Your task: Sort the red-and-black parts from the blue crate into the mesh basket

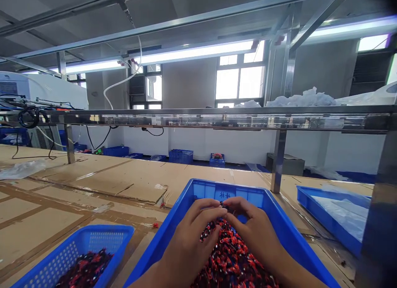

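As our left hand (189, 242) and right hand (257, 234) pinch a red-and-black tangle (232, 255) together, it's heaped in the blue tray (279, 211) at 6 o'clock, with more in a blue basket (74, 250) at 7 o'clock.

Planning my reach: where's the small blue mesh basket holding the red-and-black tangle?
The small blue mesh basket sits at the bottom left of the head view, on the cardboard-covered bench, just left of the larger blue tray.

Room stock: white walls (189, 141), paned windows (240, 79), fluorescent tube lights (192, 52) on an overhead steel frame (186, 22), blue plastic crates (180, 156) on the floor beyond a cardboard-covered workbench (124, 176).
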The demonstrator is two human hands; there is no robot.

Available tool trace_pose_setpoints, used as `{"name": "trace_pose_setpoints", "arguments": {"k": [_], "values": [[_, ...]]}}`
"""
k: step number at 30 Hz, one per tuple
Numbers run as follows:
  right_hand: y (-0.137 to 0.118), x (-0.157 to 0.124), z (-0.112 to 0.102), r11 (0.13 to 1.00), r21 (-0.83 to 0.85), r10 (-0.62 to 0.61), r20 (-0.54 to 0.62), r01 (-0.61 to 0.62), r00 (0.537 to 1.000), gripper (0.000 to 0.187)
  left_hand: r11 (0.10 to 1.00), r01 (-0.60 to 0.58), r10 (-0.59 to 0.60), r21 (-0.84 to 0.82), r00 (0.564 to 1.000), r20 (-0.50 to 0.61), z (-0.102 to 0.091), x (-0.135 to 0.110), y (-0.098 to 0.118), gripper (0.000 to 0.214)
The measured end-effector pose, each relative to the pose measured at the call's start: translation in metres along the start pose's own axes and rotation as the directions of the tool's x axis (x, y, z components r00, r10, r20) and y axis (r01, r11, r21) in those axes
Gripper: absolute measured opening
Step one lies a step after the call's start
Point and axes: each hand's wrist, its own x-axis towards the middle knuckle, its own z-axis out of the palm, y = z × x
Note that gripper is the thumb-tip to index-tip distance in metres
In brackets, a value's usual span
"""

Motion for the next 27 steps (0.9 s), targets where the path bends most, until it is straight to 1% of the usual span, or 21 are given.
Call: {"name": "trace_pose_setpoints", "arguments": {"k": [2,3,4,5,6,8,9,11,13,15,16,17,18,19,20,21,22,24,25,26,27], "values": [[0.001,0.0,0.002,0.994,0.089,0.062,0.034,-0.065,0.997,0.019,0.998,-0.065,0.065,0.012,0.997,0.034,0.0,0.0,0.002,0.049],[0.002,-0.001,0.003,0.973,0.191,0.119,0.071,-0.131,0.99,0.021,0.996,-0.084,0.083,0.014,0.995,0.056,0.001,0.0,0.003,0.05],[0.003,-0.001,0.004,0.922,0.319,0.187,0.129,-0.22,0.974,0.023,0.996,-0.094,0.092,0.012,0.993,0.077,0.001,-0.001,0.003,0.05],[0.005,-0.002,0.006,0.835,0.448,0.251,0.208,-0.32,0.945,0.027,0.995,-0.097,0.095,0.011,0.991,0.097,0.001,-0.002,0.003,0.05],[0.007,-0.002,0.007,0.723,0.549,0.296,0.304,-0.42,0.906,0.029,0.995,-0.098,0.097,0.007,0.988,0.116,0.001,-0.003,0.003,0.05],[0.012,-0.004,0.01,0.506,0.64,0.328,0.477,-0.578,0.815,0.029,0.995,-0.098,0.098,-0.007,0.983,0.154,0.001,-0.005,0.002,0.051],[0.015,-0.005,0.011,0.425,0.649,0.327,0.54,-0.631,0.776,0.025,0.995,-0.098,0.099,-0.012,0.981,0.168,0.001,-0.006,0.002,0.051],[0.018,-0.007,0.015,0.305,0.626,0.318,0.643,-0.717,0.697,0.018,0.995,-0.095,0.096,-0.014,0.976,0.194,0.003,-0.009,0.001,0.05],[0.019,-0.008,0.018,0.233,0.561,0.306,0.733,-0.794,0.607,0.028,0.996,-0.086,0.089,-0.024,0.969,0.232,0.006,-0.011,0.0,0.047],[0.02,-0.01,0.022,0.206,0.44,0.299,0.822,-0.874,0.484,0.046,0.998,-0.047,0.055,-0.036,0.957,0.283,0.01,-0.013,0.0,0.043],[0.02,-0.01,0.024,0.201,0.381,0.307,0.85,-0.903,0.427,0.052,0.999,-0.005,0.016,-0.036,0.952,0.307,0.012,-0.013,0.001,0.041],[0.02,-0.01,0.025,0.198,0.333,0.321,0.866,-0.922,0.382,0.054,0.998,0.049,-0.037,-0.029,0.947,0.321,0.014,-0.013,0.002,0.04],[0.02,-0.01,0.025,0.197,0.297,0.34,0.873,-0.934,0.35,0.053,0.994,0.111,-0.099,-0.016,0.94,0.325,0.015,-0.013,0.003,0.04],[0.02,-0.009,0.025,0.202,0.27,0.364,0.872,-0.941,0.328,0.05,0.984,0.178,-0.169,0.0,0.934,0.315,0.016,-0.013,0.004,0.042],[0.02,-0.009,0.023,0.223,0.258,0.394,0.858,-0.94,0.329,0.047,0.968,0.25,-0.244,0.016,0.925,0.291,0.017,-0.012,0.004,0.043],[0.02,-0.007,0.02,0.26,0.256,0.425,0.835,-0.931,0.348,0.045,0.945,0.327,-0.324,0.03,0.912,0.253,0.017,-0.012,0.004,0.044],[0.021,-0.006,0.016,0.304,0.257,0.454,0.808,-0.917,0.376,0.043,0.912,0.408,-0.409,0.047,0.888,0.211,0.017,-0.011,0.003,0.043],[0.022,-0.001,0.006,0.395,0.28,0.498,0.736,-0.875,0.46,0.038,0.825,0.558,-0.565,0.09,0.811,0.152,0.016,-0.011,0.001,0.043],[0.023,0.002,0.002,0.434,0.3,0.509,0.696,-0.849,0.506,0.036,0.785,0.608,-0.619,0.118,0.768,0.162,0.014,-0.011,-0.001,0.045],[0.025,0.004,-0.002,0.467,0.32,0.516,0.659,-0.824,0.548,0.035,0.757,0.636,-0.653,0.151,0.727,0.212,0.013,-0.012,-0.002,0.047],[0.028,0.007,-0.005,0.496,0.332,0.524,0.622,-0.802,0.582,0.035,0.749,0.637,-0.66,0.183,0.693,0.291,0.013,-0.014,-0.003,0.049]]}}
